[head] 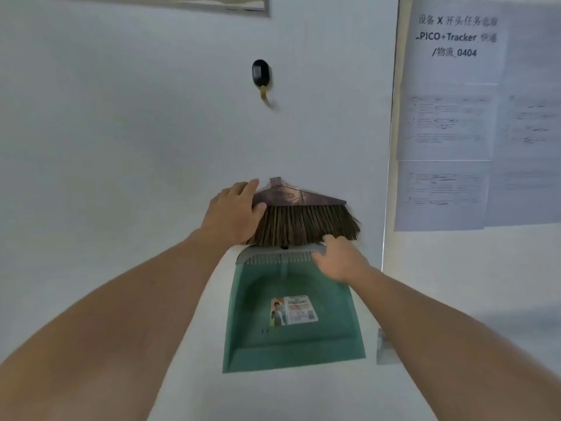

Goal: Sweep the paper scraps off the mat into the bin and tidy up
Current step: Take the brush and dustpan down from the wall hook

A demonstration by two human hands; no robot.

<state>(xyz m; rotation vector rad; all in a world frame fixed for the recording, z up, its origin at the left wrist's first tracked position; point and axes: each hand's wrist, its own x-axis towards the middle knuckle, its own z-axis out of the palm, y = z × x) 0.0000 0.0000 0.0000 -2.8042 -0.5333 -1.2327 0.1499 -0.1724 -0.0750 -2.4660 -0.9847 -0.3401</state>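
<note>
Two cleaning tools sit flat against a white wall, one above the other. Uppermost is the broom head: a dark brown triangular cap over a fan of stiff tan-brown bristles spreading downward. Directly below, touching the bristle tips, is the green dustpan, its grey comb-toothed top edge uppermost, with a printed label stuck in the hollow of the pan. The left hand wraps the left end of the broom head, fingers closed over the cap and thumb across the bristles. The right hand grips the right end of the grey edge, fingers curled tight on it. Both forearms reach forward, bare. A black wall hook sits above, and printed sheets hang to the right.
</note>
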